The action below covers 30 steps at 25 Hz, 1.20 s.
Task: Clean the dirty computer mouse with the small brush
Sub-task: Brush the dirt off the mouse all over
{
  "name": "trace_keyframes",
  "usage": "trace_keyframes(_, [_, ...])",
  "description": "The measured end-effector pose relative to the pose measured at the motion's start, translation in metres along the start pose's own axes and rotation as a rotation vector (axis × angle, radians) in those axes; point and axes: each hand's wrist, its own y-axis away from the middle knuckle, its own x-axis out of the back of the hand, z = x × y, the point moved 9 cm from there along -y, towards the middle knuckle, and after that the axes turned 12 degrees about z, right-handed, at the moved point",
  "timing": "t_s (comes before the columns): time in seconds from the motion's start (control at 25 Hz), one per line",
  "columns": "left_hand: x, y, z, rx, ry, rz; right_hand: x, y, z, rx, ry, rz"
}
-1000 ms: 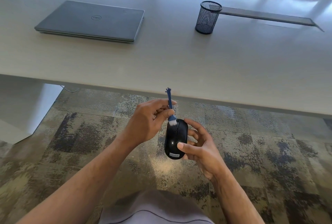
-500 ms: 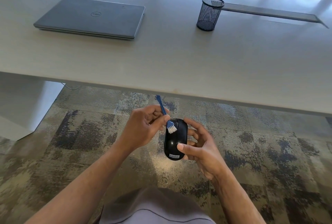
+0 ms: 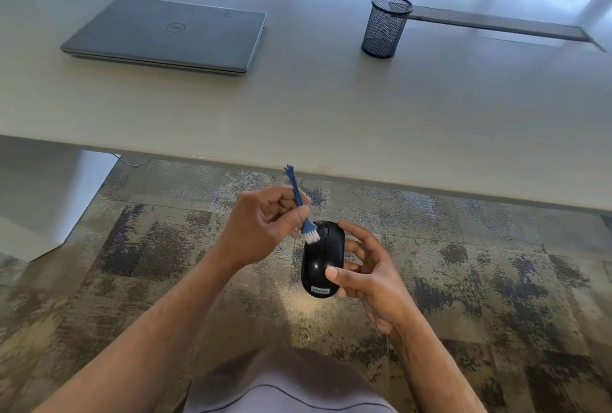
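Observation:
A black computer mouse [image 3: 320, 257] with a white label at its near end is held in front of me, below the table edge, over the carpet. My right hand [image 3: 367, 275] grips it from the right side, thumb on its top. My left hand [image 3: 265, 223] pinches the small brush [image 3: 304, 217], which has a thin blue handle and white bristles. The bristles rest on the far left part of the mouse, beside the scroll wheel. The handle leans up and away from me, to the left.
A pale table [image 3: 331, 107] spans the view ahead. On it lie a closed grey laptop [image 3: 169, 33] at the left and a black mesh pen cup [image 3: 384, 26] at the right, beside a grey cable slot [image 3: 496, 26]. Patterned carpet lies below.
The brush handle swung from upright to leaning left, then partly back, and the bristles shifted slightly along the mouse's far left end. My right hand kept its grip on the mouse.

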Motion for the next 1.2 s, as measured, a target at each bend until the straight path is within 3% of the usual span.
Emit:
trace_keyframes(0.2, [-0.018,0.003,0.008,-0.050,-0.047,-0.135,-0.005,-0.001,-0.001,-0.004,0.002,-0.015])
trace_keyframes(0.36, [-0.011,-0.007,0.013,-0.161,-0.207,-0.025,-0.005,0.000,0.001,-0.008,0.023,-0.011])
trace_keyframes(0.56, [-0.004,-0.010,0.017,-0.146,-0.230,0.062,-0.004,0.001,-0.001,-0.008,0.023,-0.002])
trace_keyframes(0.72, [-0.018,0.005,0.026,-0.078,-0.072,-0.189,-0.003,0.000,-0.002,-0.006,0.011,0.004])
trace_keyframes(0.84, [-0.030,0.013,0.033,-0.129,-0.138,-0.316,-0.006,0.002,-0.002,0.000,0.024,-0.014])
trace_keyframes(1.2, [-0.027,-0.004,0.018,-0.091,-0.254,-0.120,-0.003,0.003,0.005,-0.001,0.041,-0.018])
